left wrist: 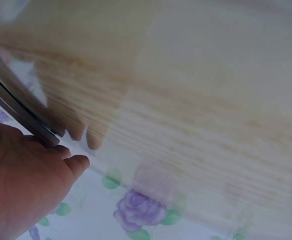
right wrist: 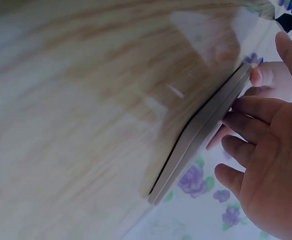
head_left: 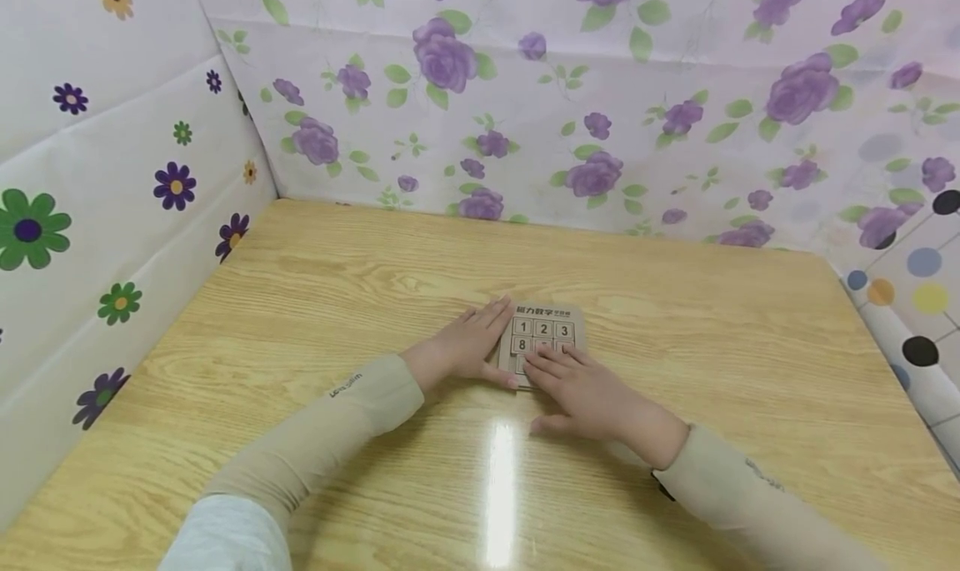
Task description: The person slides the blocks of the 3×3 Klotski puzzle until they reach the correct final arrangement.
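A flat number slide puzzle [head_left: 545, 312] lies on the table, with tiles 1, 2, 3 and 8 in sight. Along its left edge rests my left hand [head_left: 470, 343], fingers straight and thumb at the near left corner. In the left wrist view, the left hand [left wrist: 28, 182] meets the puzzle's side [left wrist: 21, 107]. My right hand [head_left: 583, 394] lays its fingertips on the lower tiles and hides most of them, its thumb apart near the table. From the right wrist view, the right hand's fingers [right wrist: 251, 127] reach over the puzzle's top, beyond its thin side [right wrist: 201, 127].
The glossy wood-grain table [head_left: 360, 262] shows a bright light reflection in front of the puzzle. A purple-flowered sheet [head_left: 525, 96] hangs at the back, and a sheet with coloured flowers [head_left: 135, 221] stands at the left. Dotted cloth [head_left: 911, 304] borders the right side.
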{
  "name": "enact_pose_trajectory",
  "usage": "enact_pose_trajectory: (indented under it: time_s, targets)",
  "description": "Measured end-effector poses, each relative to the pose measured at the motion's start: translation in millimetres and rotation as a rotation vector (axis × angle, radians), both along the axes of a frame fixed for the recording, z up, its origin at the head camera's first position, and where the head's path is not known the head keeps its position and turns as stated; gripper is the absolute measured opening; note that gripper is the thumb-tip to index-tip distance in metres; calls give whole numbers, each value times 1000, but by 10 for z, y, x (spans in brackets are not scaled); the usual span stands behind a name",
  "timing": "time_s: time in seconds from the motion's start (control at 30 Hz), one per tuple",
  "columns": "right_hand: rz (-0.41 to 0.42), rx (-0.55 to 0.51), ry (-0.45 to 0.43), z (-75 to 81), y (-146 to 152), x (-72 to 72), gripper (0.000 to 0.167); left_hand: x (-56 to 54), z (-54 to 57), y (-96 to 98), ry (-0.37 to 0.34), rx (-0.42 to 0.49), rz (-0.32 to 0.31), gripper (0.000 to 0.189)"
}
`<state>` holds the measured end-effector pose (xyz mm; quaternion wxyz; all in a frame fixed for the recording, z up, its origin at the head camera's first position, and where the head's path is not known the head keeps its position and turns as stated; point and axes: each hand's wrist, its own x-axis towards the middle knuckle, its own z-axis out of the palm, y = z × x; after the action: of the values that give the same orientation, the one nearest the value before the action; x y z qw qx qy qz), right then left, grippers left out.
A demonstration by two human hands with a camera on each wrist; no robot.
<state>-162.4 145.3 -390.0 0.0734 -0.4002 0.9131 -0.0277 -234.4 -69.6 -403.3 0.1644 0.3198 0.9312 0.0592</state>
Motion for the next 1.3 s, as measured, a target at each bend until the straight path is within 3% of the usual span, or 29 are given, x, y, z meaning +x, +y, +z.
enact_pose_trajectory:
  time_s: [0.47, 0.63, 0.93, 1.3]
  targets:
    - [-14, -37, 49, 18, 211, 33, 71, -20, 1, -5, 5, 0, 0, 120]
    - [-10, -51, 54, 9, 153, -38, 70, -16, 11, -6, 3, 2, -7, 120]
    - [-33, -13, -10, -29, -11, -184, 78, -3, -25, 2, 9, -10, -18, 120]
    - [-33, 8, -11, 16, -98, -68, 79, -11, -21, -3, 16, -9, -10, 121]
